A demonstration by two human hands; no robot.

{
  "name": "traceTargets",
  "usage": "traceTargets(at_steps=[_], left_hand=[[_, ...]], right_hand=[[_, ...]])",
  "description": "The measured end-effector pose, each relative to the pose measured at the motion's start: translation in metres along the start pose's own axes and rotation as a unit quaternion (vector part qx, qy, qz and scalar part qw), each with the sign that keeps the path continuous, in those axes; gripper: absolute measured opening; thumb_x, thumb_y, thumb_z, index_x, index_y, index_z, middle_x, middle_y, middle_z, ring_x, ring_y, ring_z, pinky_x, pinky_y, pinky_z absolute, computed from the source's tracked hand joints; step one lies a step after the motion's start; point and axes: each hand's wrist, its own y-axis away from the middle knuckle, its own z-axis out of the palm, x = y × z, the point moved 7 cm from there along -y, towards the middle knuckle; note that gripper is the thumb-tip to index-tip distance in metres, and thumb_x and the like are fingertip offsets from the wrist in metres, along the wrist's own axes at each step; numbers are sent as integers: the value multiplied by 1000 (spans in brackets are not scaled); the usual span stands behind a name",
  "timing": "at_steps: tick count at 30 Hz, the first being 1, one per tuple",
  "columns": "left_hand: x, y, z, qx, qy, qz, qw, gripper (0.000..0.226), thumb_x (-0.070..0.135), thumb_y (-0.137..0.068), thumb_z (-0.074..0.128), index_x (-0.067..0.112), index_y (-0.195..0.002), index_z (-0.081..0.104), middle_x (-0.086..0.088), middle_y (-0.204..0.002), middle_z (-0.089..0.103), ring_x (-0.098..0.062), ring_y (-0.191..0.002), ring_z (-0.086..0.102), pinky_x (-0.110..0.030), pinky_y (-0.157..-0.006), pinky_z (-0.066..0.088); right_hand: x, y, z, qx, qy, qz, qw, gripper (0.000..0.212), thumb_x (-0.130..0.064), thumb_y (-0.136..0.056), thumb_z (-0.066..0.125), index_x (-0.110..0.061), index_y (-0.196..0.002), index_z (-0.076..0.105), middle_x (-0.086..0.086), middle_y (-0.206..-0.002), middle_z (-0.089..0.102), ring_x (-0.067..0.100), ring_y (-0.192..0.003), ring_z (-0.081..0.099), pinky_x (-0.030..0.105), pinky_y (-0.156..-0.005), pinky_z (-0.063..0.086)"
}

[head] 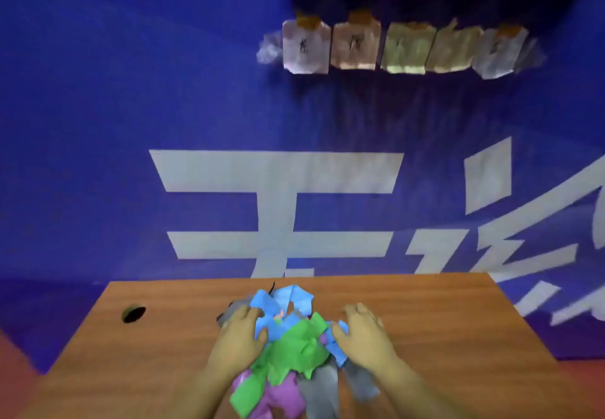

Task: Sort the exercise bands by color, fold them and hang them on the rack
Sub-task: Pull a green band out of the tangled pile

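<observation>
Band heap (294,343) between left hand (240,336) and right hand (363,333), fingers (249,314) apparently spread flat

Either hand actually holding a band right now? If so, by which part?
Cannot be told. The left hand and right hand rest on opposite sides of the band pile on the table; blur hides any pinch. No band is lifted.

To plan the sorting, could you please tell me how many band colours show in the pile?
4: blue bands at the far side, green bands in the middle, purple bands near left, grey bands near right. More may be hidden underneath.
</observation>
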Motion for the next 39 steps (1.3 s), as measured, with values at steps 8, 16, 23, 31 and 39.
traceTargets(at_steps=[8, 16, 23, 31, 39], left_hand=[[-9, -4, 64, -68, 94, 14, 993, 70, 56, -69, 36, 11, -112, 68, -7, -114, 65, -25, -112, 58, -33, -102, 41], [-8, -19, 88, -61, 147, 42, 986, 8, 25, -81, 66, 20, -85, 70, 0, -87, 58, -21, -91, 58, -37, -88, 46], [-4, -21, 76, 4, 241, 47, 969, 10, 12, -88, 64, 17, -80, 64, 4, -85, 66, -3, -80, 58, -12, -73, 40], [-2, -2, 44, 49, 278, 56, 958, 22, -4, -85, 61, 18, -87, 57, 10, -85, 61, 10, -75, 56, -12, -73, 39], [58, 42, -12, 80, 380, 100, 916, 50, 45, -85, 66, 20, -127, 58, 12, -128, 61, -8, -120, 56, -27, -101, 42]], right_hand=[[-17, -30, 81, -3, -50, -41, 998, 43, -40, -92, 53, -16, -127, 56, 9, -124, 56, 29, -122, 51, 36, -100, 40], [-22, -61, 113, 33, -187, -53, 980, 13, -21, -88, 62, -11, -92, 69, 4, -83, 68, 23, -82, 63, 34, -75, 49], [-16, -66, 81, 100, -290, -88, 948, 14, -5, -85, 65, -17, -77, 62, -7, -66, 60, 10, -64, 54, 24, -65, 43], [-34, -25, -6, 214, -395, -157, 880, 22, -2, -85, 62, -22, -75, 60, -1, -71, 62, 4, -65, 54, 24, -66, 44], [-77, 47, -73, 272, -369, -235, 857, 11, -9, -84, 63, -17, -81, 69, -8, -71, 65, 5, -65, 57, 20, -66, 47]])
